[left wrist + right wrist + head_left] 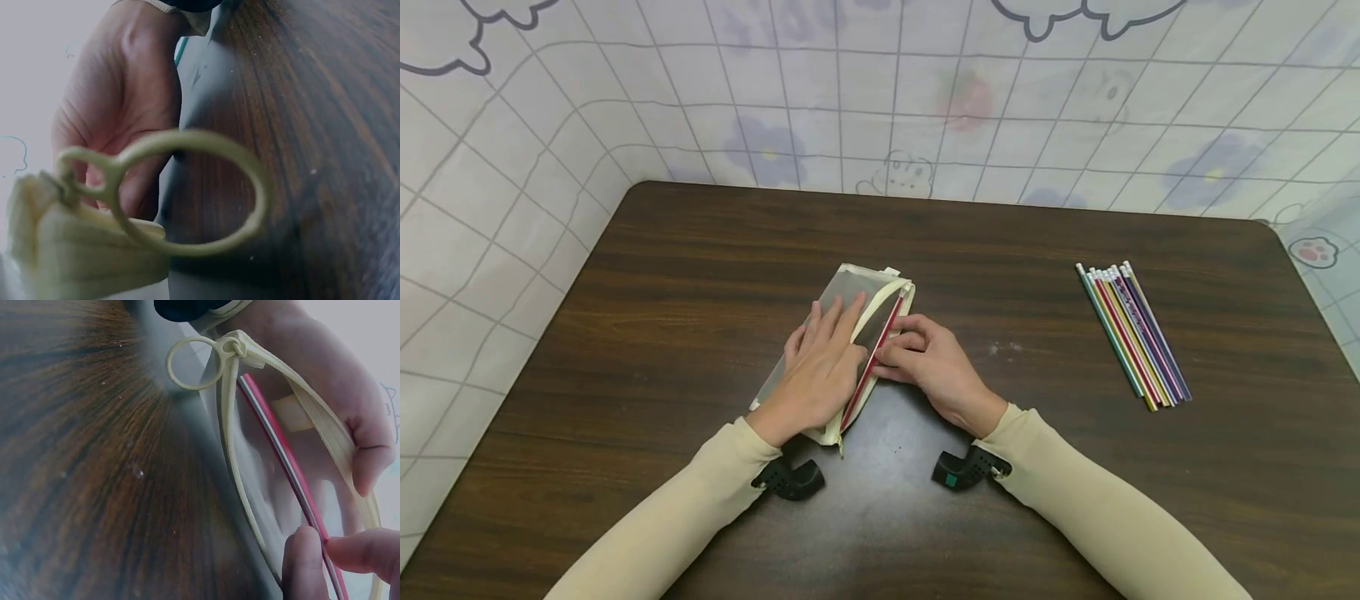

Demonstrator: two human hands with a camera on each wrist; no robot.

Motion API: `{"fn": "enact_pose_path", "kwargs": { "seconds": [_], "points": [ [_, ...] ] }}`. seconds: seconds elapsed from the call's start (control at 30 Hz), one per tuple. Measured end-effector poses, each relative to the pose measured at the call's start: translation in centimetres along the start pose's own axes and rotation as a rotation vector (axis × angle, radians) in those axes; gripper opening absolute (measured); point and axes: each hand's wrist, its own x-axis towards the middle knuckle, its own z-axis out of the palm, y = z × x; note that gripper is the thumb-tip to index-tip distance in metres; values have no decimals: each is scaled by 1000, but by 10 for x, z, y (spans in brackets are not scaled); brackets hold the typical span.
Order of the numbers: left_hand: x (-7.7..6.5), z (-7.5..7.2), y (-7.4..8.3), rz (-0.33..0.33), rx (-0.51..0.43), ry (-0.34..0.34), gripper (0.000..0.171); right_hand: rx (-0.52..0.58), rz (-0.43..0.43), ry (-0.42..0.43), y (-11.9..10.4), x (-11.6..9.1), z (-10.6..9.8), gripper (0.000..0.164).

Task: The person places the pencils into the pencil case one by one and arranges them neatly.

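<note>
Right hand pinching red pencil at open pouch mouth, mid-tabletop.
Near end: zipper ring, big in left wrist view, tiny from head. Left hand flat, fingers straight across pouch. Pencil bundle farther right, head view only; any lettering too small to read.

Pouch edged in cream, pencil striped red and white, tabletop grained dark brown, backdrop patterned with grid
</note>
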Motion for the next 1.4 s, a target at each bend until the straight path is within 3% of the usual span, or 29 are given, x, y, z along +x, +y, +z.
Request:
{"fn": "enact_pose_path", "kwargs": {
  "seconds": [0.23, 0.53, 0.97, 1.27, 1.4],
  "points": [
    [-2, -1, 3, -1, -3, -21, 65, -11, -2, -18, -2, -1, 0, 44],
    [-3, -4, 1, 19, 14, 2, 64, -6, -8, -23, -3, -2, 1, 32],
    [-2, -5, -4, 23, -6, -7, 64, -39, -21, 9, -11, -6, 2, 24],
    [-1, -5, -4, 4, -14, -21, 64, -40, -75, 61, -28, -11, -13, 28],
    [0, -5, -3, 6, -13, -31, 64, -25, -113, 85, -37, -15, -22, 21]
  ]
}}
